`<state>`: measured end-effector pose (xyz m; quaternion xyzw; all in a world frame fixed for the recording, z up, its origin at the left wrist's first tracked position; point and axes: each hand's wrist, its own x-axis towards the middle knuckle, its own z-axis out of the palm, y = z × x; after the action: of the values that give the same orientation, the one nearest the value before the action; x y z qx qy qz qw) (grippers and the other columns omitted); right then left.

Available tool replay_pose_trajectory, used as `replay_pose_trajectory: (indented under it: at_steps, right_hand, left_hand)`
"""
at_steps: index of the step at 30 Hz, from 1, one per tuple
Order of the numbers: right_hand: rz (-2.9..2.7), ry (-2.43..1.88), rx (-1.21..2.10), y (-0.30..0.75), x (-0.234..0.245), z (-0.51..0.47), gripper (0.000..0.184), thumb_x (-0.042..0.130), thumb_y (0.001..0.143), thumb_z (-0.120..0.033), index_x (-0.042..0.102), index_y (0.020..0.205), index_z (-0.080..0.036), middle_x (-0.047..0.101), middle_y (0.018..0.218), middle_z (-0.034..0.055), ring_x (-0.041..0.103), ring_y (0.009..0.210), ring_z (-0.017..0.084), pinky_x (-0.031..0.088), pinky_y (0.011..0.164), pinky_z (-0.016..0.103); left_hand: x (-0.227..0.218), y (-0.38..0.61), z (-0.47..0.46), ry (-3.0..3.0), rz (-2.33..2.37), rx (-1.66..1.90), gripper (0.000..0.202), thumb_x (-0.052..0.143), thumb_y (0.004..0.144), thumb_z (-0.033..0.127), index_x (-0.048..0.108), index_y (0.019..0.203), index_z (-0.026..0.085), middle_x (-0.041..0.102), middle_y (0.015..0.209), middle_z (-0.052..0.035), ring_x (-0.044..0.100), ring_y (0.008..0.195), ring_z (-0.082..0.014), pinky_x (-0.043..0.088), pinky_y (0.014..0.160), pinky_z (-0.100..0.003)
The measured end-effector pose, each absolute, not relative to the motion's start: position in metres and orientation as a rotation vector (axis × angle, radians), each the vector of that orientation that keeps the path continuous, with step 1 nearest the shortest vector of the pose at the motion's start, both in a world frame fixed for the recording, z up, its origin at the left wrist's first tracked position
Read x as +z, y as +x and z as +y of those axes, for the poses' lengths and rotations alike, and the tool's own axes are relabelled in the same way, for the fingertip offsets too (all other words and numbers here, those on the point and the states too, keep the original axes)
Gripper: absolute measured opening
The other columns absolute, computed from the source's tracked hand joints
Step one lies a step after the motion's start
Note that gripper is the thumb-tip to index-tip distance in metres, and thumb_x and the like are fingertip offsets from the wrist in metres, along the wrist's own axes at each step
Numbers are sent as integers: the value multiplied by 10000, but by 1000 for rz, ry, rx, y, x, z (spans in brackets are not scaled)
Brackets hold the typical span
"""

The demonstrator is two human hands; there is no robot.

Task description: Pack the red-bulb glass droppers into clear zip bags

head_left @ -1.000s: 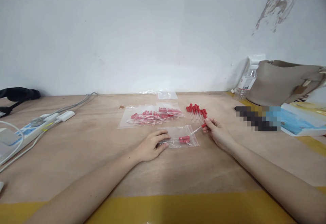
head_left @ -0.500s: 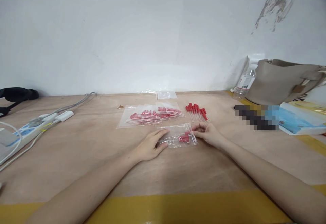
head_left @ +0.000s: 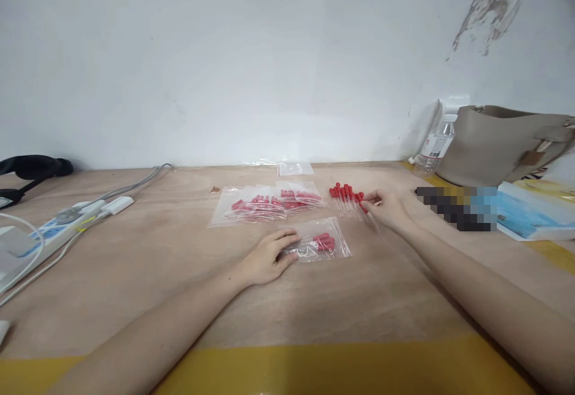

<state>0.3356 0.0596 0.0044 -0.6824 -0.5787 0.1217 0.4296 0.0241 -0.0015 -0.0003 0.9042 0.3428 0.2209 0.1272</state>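
Observation:
My left hand (head_left: 268, 257) lies with its fingers pressed on the left edge of a small clear zip bag (head_left: 320, 243) that has a few red-capped droppers inside. Behind and to the right of the bag, my right hand (head_left: 387, 207) is at the right end of a loose pile of red-capped droppers (head_left: 345, 196). Its fingertips are pinched on the red cap of one dropper, whose glass tube points down toward me. Several filled bags of droppers (head_left: 266, 204) lie in an overlapping row behind my left hand.
An empty clear bag (head_left: 294, 168) lies by the wall. A power strip with cables (head_left: 60, 226) and a black object (head_left: 27, 167) are at the left. At the right stand a water bottle (head_left: 433, 146), a beige handbag (head_left: 498, 143) and a blue packet (head_left: 532, 212).
My right hand put a dropper into the small bag, then went back up and right to the loose pile and pinched another. My left hand stayed on the bag.

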Motion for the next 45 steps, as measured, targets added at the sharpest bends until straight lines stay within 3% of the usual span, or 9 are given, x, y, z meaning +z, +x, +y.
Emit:
replay_pose_trajectory:
  at_steps: [5, 11, 16, 23, 29, 39, 45]
  right_hand:
    - [-1560, -1998, 350, 354, 10, 93, 274, 723, 469, -336, 576, 622, -164, 575, 544, 5, 508, 513, 128, 357, 474, 232]
    - [-1527, -2043, 496, 344, 5, 102, 208, 684, 552, -332, 559, 525, -168, 491, 385, -16, 453, 403, 106, 329, 420, 226]
    - [-1535, -1890, 490, 350, 11, 94, 274, 651, 603, -343, 507, 447, -170, 432, 354, -26, 408, 378, 86, 292, 394, 218]
    - [-1288, -1388, 710, 360, 29, 64, 272, 602, 673, -431, 537, 665, -168, 503, 505, -21, 392, 392, 60, 315, 385, 206]
    - [-994, -1222, 760, 339, 3, 34, 355, 612, 640, -499, 559, 776, -175, 519, 549, -26, 444, 435, 66, 369, 407, 198]
    - [-796, -1054, 1022, 304, -16, 27, 224, 618, 680, -391, 509, 748, -207, 549, 614, -25, 555, 502, 85, 511, 517, 221]
    - [-846, -995, 1350, 293, -19, 15, 219, 698, 616, -192, 535, 762, -196, 633, 710, 4, 628, 680, 118, 538, 690, 253]
  left_hand:
    - [0, 24, -2, 2615, 1005, 637, 355, 471, 848, 298, 494, 1190, 205, 452, 1274, -75, 433, 1160, -209, 365, 977, -373]
    - [0, 25, -2, 2616, 1000, 630, 355, 473, 847, 289, 498, 1187, 191, 455, 1270, -83, 429, 1163, -204, 361, 981, -366]
    - [-1, 24, -2, 2626, 1003, 630, 352, 473, 846, 291, 503, 1181, 188, 461, 1264, -88, 431, 1161, -204, 360, 979, -371]
    - [-1, 24, -1, 2636, 998, 644, 351, 467, 847, 298, 505, 1180, 194, 465, 1260, -81, 436, 1156, -202, 362, 978, -362]
    - [-1, 25, -1, 2636, 990, 642, 352, 468, 849, 289, 498, 1187, 196, 461, 1266, -81, 429, 1162, -203, 367, 972, -371]
    - [0, 24, -1, 2633, 987, 643, 343, 464, 852, 299, 501, 1181, 211, 452, 1274, -72, 435, 1155, -215, 367, 971, -382]
    - [0, 24, -1, 2629, 1006, 662, 413, 465, 850, 310, 418, 1248, 211, 447, 1275, -72, 413, 1172, -208, 349, 988, -377]
